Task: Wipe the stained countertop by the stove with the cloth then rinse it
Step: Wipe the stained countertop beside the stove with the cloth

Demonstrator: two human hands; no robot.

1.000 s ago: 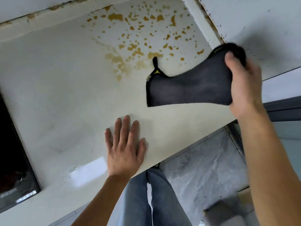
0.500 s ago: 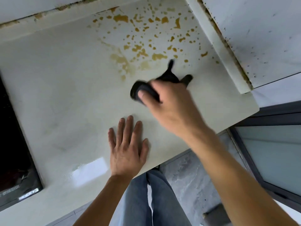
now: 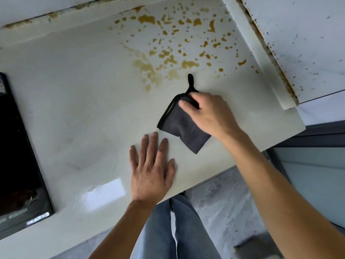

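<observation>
I see the dark grey folded microfibre cloth with black edging and a hanging loop (image 3: 183,126) lying flat on the pale glossy stone countertop (image 3: 78,101), just short of the amber-brown spatter of dried stains (image 3: 168,51), with its loop pointing toward them. My right hand (image 3: 209,114) rests on the far end of the cloth, fingers curled over the bunched corner and gripping it against the surface. My left hand (image 3: 151,171) lies flat on the countertop near the front edge, fingers spread and straight, holding nothing; it serves as a brace. The black glass stove top (image 3: 16,156) sits well apart at the left. No stain appears wiped yet, so I judge the step in hand to be the first wiping stroke. To do it well, I should spread the fingers wider so that pressure covers more of the cloth, push forward into the nearest smeared patch, and work in overlapping passes toward the back wall. Dried spots will likely need repeated, firmer strokes. I should keep the loop tucked under so it does not drag residue, and keep the bracing hand clear of the wiping path.
</observation>
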